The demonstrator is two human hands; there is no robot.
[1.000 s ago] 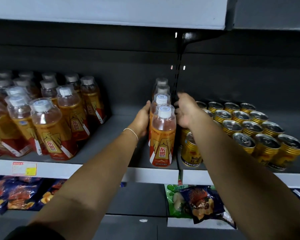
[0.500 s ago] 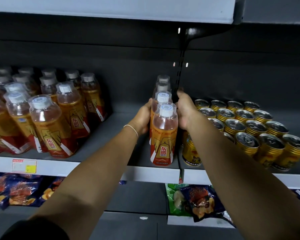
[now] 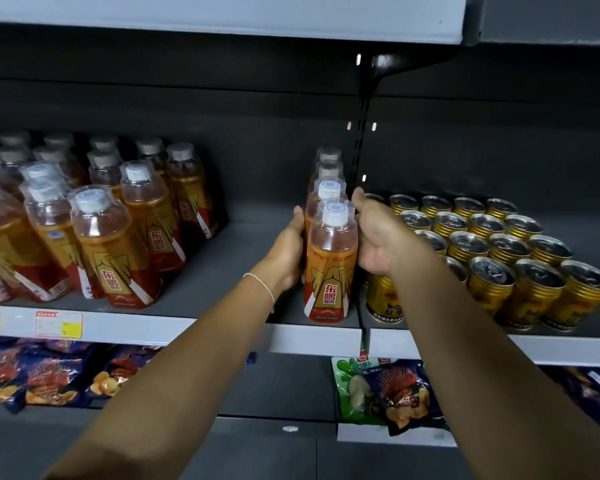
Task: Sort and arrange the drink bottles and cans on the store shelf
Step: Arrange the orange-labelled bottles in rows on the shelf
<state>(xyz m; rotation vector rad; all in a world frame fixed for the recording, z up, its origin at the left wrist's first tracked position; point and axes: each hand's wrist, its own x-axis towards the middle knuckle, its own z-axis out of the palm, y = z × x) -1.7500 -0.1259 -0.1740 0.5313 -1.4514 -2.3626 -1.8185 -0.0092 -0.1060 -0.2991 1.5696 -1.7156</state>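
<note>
The single-file row of bottles (image 3: 329, 268) stands on the dark shelf (image 3: 229, 271), just left of the block of gold cans (image 3: 492, 258) and well apart from the bigger group of the same bottles (image 3: 115, 244) further left. The left hand (image 3: 286, 252) lies against the row's left side with its thumb up. Its fingers run behind the bottles, so whether that grip is closed round one cannot be told. The right hand (image 3: 378, 240) cups the right side with its palm showing and its thumb raised, a loose, open grip rather than a clasp.

These look like full plastic bottles: fairly heavy, stiff enough to squeeze lightly, with smooth, probably slippery labels. They are tall and narrow, so likely to tip if pushed near the cap. The safest hold is probably low on the body, both sides at once.

The shelf looks flat and smooth, so the bottles should slide easily. A shelf above (image 3: 222, 12) leaves some headroom. Snack bags (image 3: 406, 396) lie on the shelf below.
</note>
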